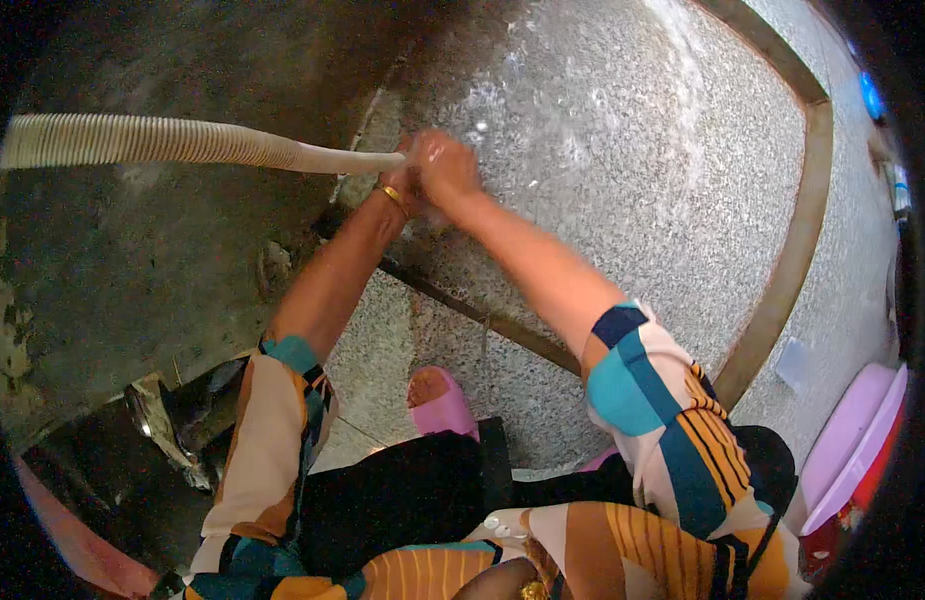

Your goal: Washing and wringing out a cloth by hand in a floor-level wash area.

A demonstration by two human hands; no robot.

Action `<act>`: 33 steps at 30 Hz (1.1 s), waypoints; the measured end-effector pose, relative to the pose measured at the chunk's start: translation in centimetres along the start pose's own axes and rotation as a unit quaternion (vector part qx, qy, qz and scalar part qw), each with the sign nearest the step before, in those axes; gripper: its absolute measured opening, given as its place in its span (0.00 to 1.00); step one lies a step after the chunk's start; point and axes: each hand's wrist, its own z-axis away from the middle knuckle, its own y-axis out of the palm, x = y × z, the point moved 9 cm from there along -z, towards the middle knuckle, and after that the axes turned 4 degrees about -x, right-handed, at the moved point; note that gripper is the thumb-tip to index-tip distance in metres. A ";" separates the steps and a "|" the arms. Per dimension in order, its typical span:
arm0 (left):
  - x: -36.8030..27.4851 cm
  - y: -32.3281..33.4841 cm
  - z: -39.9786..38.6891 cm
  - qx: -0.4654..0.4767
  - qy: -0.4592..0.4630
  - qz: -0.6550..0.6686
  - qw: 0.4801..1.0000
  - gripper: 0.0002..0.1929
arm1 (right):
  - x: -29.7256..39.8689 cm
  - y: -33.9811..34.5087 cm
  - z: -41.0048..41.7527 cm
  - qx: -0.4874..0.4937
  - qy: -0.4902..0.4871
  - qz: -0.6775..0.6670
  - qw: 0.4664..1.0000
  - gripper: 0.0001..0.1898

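Note:
My left hand [400,182] and my right hand [449,166] meet at the open end of a cream ribbed hose [207,142] that comes in from the left. The hose end overlaps my left hand in the view; whether that hand touches it I cannot tell. Right-hand fingers are curled, blurred and wet against the left hand, and they hide most of its fingers. Below my hands, the grey speckled floor [567,172] is wet, with bright splashes and a whitish streak. A gold bangle [391,193] circles my left wrist.
A low raised border [796,225] curves round the wet floor on the right. Beyond it are a pink plastic basin [845,442] and a translucent flat piece [796,365]. My pink slipper [447,405] stands below a dark floor strip [470,315]. Crumpled dark sheeting [162,427] lies at left.

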 end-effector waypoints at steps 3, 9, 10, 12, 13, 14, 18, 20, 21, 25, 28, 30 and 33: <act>0.0 0.2 -0.7 0.042 0.049 -0.059 0.996 0.13 | -4.3 -0.2 -3.1 0.090 0.094 0.117 0.985 0.15; -0.5 1.0 -2.6 0.001 0.027 -0.074 0.997 0.21 | -3.9 -1.9 -0.6 -0.008 0.131 0.100 0.986 0.14; -1.3 -2.8 -4.5 -0.089 0.031 -0.100 0.991 0.22 | -2.5 -1.1 0.5 -0.010 0.135 0.089 0.987 0.14; -1.5 -3.0 -7.0 0.089 -0.007 -0.023 0.996 0.22 | 0.4 0.5 2.4 -0.022 0.085 0.048 0.995 0.14; -1.5 -0.5 -6.4 0.265 -0.047 0.056 0.961 0.22 | 1.5 0.6 2.8 -0.037 0.033 0.010 0.999 0.14; -1.9 1.3 -4.8 0.428 -0.085 0.133 0.890 0.22 | 0.4 0.6 1.8 -0.040 0.050 -0.051 0.997 0.15; -0.3 4.7 -0.2 0.107 0.081 -0.080 0.988 0.24 | -7.6 -0.9 -1.8 0.116 0.211 0.133 0.961 0.20; 0.7 5.9 2.1 0.146 0.007 -0.174 0.974 0.27 | -10.9 -1.2 -2.3 0.119 0.316 0.087 0.937 0.23; 0.2 5.1 2.3 0.142 0.009 -0.173 0.975 0.27 | -11.0 -2.1 -1.9 0.081 0.345 0.046 0.934 0.24; -1.8 6.8 3.2 0.254 0.023 0.067 0.965 0.30 | -10.6 1.1 1.9 0.183 0.461 -0.608 0.620 0.28; -3.6 5.8 3.9 0.306 0.030 0.114 0.945 0.29 | -5.8 -0.2 5.4 0.212 0.459 -0.446 0.739 0.26; -2.8 4.9 2.0 0.282 -0.018 0.111 0.953 0.28 | -5.5 0.2 3.2 0.149 0.361 -0.468 0.793 0.23; -3.1 3.4 1.7 0.254 0.046 -0.089 0.962 0.26 | -5.0 -2.5 2.2 0.084 0.279 -0.464 0.836 0.20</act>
